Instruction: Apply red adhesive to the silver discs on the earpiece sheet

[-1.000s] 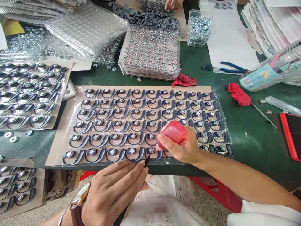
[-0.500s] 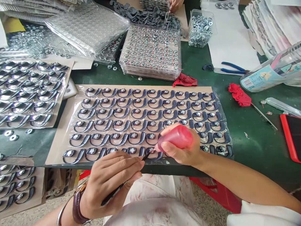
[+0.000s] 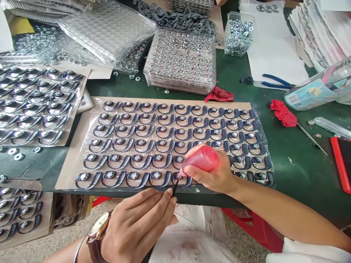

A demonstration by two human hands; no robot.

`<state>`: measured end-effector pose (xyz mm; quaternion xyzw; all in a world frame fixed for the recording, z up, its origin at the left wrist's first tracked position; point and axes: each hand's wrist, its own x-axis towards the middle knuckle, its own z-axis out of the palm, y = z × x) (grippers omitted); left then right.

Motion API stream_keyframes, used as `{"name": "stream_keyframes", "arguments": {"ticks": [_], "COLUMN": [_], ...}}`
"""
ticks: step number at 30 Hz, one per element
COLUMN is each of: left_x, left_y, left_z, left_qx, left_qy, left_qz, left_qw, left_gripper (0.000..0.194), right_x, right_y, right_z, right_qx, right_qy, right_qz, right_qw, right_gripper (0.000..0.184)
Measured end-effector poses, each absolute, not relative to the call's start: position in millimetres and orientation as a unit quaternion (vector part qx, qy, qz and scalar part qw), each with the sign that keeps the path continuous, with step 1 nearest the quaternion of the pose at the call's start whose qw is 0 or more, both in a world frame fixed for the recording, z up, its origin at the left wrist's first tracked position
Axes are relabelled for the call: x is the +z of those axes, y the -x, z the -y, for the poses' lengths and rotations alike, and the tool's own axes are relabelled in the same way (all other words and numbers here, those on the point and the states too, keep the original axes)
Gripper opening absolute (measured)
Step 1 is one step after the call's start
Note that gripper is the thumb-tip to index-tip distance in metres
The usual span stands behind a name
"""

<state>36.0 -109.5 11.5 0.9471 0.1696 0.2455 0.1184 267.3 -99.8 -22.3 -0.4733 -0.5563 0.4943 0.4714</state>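
My left hand [image 3: 139, 223] is closed round slim black tweezers [image 3: 176, 187], whose tip touches a small round part in the front row. In my right hand [image 3: 216, 175] is a red squeeze bottle [image 3: 204, 159], tilted with its nozzle down at that same part, close to the tweezers' tip. Beneath both lies a brown cardboard sheet [image 3: 71, 160] under clear film. It carries rows of dark curved hook-shaped pieces [image 3: 94, 180], each with a round silvery speaker-like disc [image 3: 134, 175]. My right hand and the bottle hide a few pieces.
Behind the sheet stands a stack of clear trays [image 3: 179, 62] of small discs. A tub of metal rings [image 3: 240, 34], blue-handled pliers [image 3: 276, 81], a plastic bottle [image 3: 315, 89], a red cloth-wrapped stick [image 3: 283, 113] and a red-edged phone [image 3: 340, 164] lie rightward. Another filled card [image 3: 61, 135] is left.
My left hand has shifted right and lower, and the tweezers now stand steeper at the part. The watch face has turned into view. The red bottle stays at the same piece, slightly more tilted.
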Motion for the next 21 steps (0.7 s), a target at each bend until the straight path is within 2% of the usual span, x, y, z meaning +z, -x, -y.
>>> {"name": "stream_keyframes", "arguments": {"ticks": [6, 11, 18, 21], "left_x": [10, 15, 17, 20], "left_y": [-37, -42, -45, -46], "left_z": [112, 103, 101, 100], "left_qx": [0.248, 0.245, 0.272, 0.247], "left_qy": [-0.941, -0.944, -0.93, -0.941], "left_qz": [-0.178, -0.169, -0.201, -0.187], "left_qw": [0.144, 0.141, 0.143, 0.138], "left_gripper": [0.02, 0.02, 0.023, 0.022], "right_x": [7, 40, 37, 33], "right_y": [-282, -308, -330, -331], "right_z": [98, 96, 85, 78], "right_qx": [0.518, 0.534, 0.646, 0.614], "right_qy": [0.461, 0.508, 0.494, 0.515], "right_qz": [0.516, 0.495, 0.449, 0.453], "right_qw": [0.503, 0.46, 0.371, 0.392], "right_gripper": [0.005, 0.011, 0.024, 0.023]}}
